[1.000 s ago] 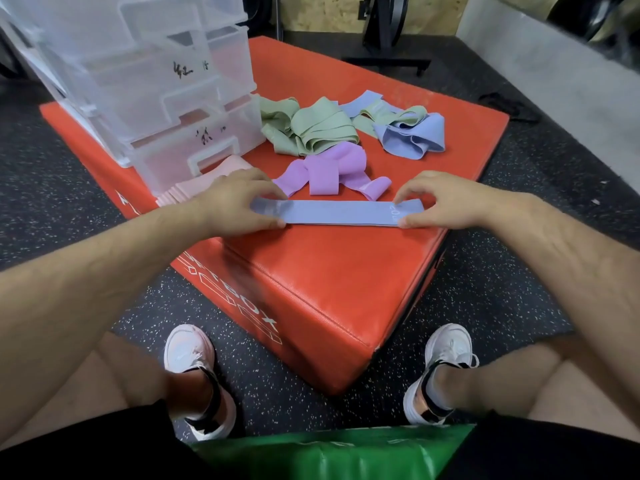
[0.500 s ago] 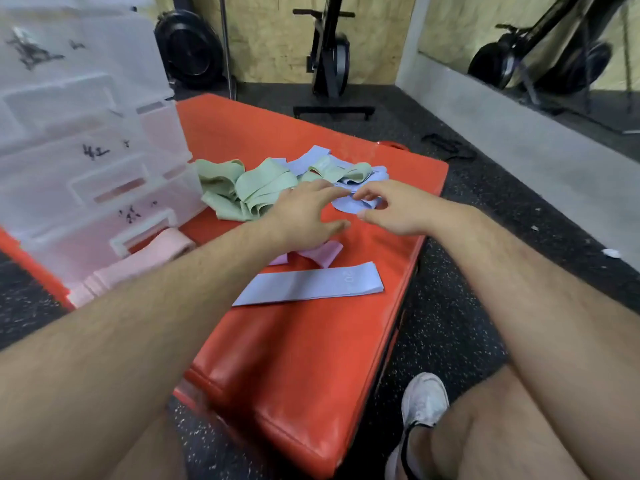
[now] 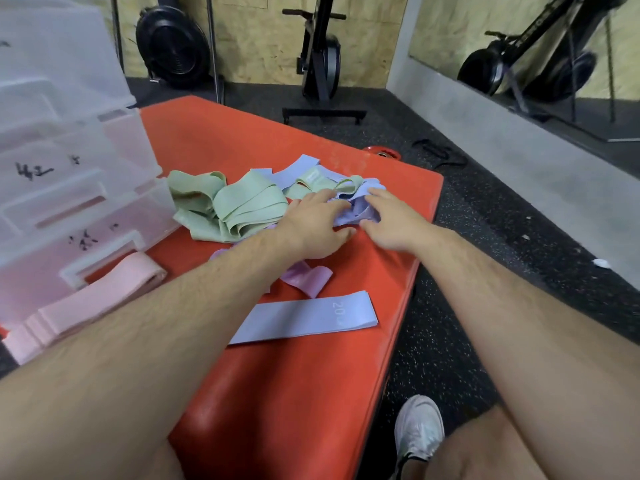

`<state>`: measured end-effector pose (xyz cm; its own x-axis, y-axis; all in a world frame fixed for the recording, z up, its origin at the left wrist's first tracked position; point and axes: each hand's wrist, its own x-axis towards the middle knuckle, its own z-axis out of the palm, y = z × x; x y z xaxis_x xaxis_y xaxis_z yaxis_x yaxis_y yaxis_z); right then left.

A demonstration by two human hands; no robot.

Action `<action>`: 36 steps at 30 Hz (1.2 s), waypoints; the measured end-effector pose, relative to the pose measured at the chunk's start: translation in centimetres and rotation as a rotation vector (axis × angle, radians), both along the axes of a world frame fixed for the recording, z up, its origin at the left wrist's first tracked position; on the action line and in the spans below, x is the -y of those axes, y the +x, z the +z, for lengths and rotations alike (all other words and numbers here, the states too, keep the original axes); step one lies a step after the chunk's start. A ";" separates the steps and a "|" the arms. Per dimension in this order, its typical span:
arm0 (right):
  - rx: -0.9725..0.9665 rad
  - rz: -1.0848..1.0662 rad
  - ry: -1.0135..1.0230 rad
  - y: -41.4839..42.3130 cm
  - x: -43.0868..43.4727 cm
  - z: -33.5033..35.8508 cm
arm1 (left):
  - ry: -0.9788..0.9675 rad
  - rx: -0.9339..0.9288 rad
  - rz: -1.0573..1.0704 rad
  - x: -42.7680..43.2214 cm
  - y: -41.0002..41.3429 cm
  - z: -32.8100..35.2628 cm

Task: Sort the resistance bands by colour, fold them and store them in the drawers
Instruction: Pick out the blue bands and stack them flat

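A stack of clear drawers (image 3: 69, 188) stands on the left edge of the red worktop (image 3: 294, 375), with dark handwritten marks on their fronts. Pink bands (image 3: 104, 296) lie flat in a stack just in front of the lowest drawer. Right of the drawers, green bands (image 3: 239, 209) lie in a loose heap. A purple band (image 3: 308, 278) lies nearer the person, partly hidden under the left forearm. Nearer still, a flat blue band (image 3: 304, 320) lies by itself with a pale "20" printed on it.

The left hand (image 3: 311, 226) reaches past the green heap. Its fingers lie fairly straight on a crumpled blue band (image 3: 356, 211) and its thumb stretches out along the worktop, so it is open and touching, not gripping. The right hand (image 3: 391, 223) meets the same band from the other side, fingers spread and resting on it, also open. This band lies near the worktop's far right edge, tangled with green and blue ends behind it.

A white shoe (image 3: 419, 427) rests on the speckled floor at lower right.
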<state>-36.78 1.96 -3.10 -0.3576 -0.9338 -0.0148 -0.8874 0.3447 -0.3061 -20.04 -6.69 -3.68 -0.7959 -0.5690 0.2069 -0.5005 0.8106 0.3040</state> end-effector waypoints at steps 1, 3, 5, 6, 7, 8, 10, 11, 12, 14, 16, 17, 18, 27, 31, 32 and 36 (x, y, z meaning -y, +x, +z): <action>-0.009 0.015 -0.035 0.1 -0.2 0.3 | 0.011 -0.014 -0.007 0.1 0.0 0.2; -0.023 0.036 -0.109 0.4 -0.6 1.3 | 0.018 -0.051 -0.005 0.2 0.3 0.7; -0.025 0.063 -0.196 0.8 -1.1 2.5 | -0.004 -0.107 0.009 0.2 0.7 1.3; -0.018 0.079 -0.243 1.0 -1.4 3.1 | -0.011 -0.134 0.015 0.2 1.1 1.6; -0.005 0.096 -0.290 1.3 -1.5 3.7 | -0.016 -0.159 0.016 0.2 1.4 1.9; 0.017 0.108 -0.329 1.6 -1.7 4.2 | -0.020 -0.187 0.013 0.1 1.8 2.3; 0.062 0.141 -0.397 2.5 -1.9 5.3 | -0.023 -0.249 0.018 0.0 2.7 2.9; 0.084 0.166 -0.425 3.1 -2.0 5.8 | -0.017 -0.282 0.021 -0.1 3.2 3.3; 0.111 0.190 -0.451 3.8 -2.1 6.5 | -0.012 -0.316 0.023 -0.2 3.8 3.7; 0.163 0.234 -0.502 5.4 -2.1 7.6 | 0.024 -0.363 0.027 -0.2 5.1 4.3; 0.209 0.273 -0.535 7.1 -1.9 8.2 | 0.065 -0.408 0.037 0.1 6.7 4.8; 0.226 0.296 -0.545 7.9 -1.8 8.4 | 0.084 -0.430 0.046 0.2 7.5 5.0; 0.241 0.317 -0.556 8.6 -1.6 8.5 | 0.105 -0.458 0.052 0.3 8.3 5.2; 0.243 0.323 -0.525 12.5 0.2 7.7 | 0.140 -0.625 0.150 1.2 13.7 6.2; 0.327 0.164 -0.382 13.4 1.0 6.7 | 0.302 -0.645 0.230 1.4 14.9 6.2; 0.333 0.163 -0.385 13.7 1.2 6.5 | 0.315 -0.635 0.232 1.3 15.1 6.3; 0.487 0.249 -0.423 15.6 1.9 6.6 | 0.357 -0.613 0.237 0.9 15.9 6.7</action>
<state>-21.22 0.07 3.46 -0.1768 -0.9480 0.2647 -0.6520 -0.0887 -0.7530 -4.11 -7.62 3.06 -0.4448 -0.8268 0.3444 -0.3054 0.5015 0.8094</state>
